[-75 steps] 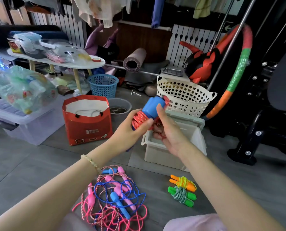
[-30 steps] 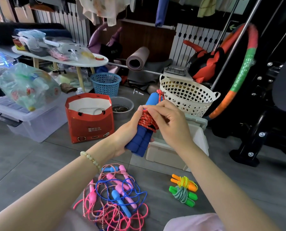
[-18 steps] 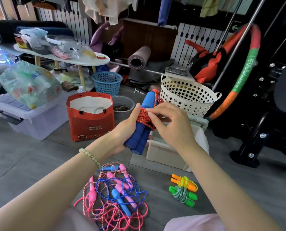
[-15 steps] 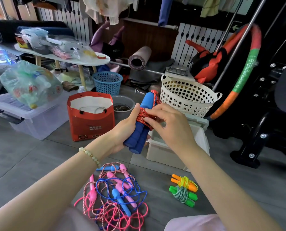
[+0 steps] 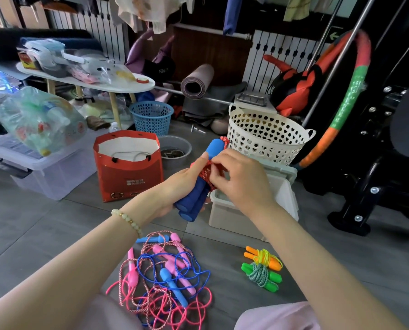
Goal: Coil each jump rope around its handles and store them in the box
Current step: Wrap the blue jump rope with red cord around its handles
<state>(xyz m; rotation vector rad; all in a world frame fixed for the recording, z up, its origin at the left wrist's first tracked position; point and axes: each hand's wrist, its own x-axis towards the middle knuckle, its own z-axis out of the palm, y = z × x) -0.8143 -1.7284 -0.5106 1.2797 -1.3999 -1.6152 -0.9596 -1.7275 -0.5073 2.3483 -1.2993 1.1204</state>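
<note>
A: Where do things stand, starting from the left?

B: At lower centre-left a tangle of pink and blue ropes lies on the floor, not yet coiled. Above it, mid-frame, the left hand grips the two blue handles side by side, with its thumb pressed on the red cord wound round them.

A: And the right hand?

B: The right hand pinches that cord at the wrap. I judge it is tucking in the end, the last part of coiling this rope.

A: What next?

B: Lock the end so the wrap cannot slacken, then lower the bundle into the white box, which is open just behind the hands. At lower right the orange rope and green rope lie coiled on the floor, not yet boxed.
</note>
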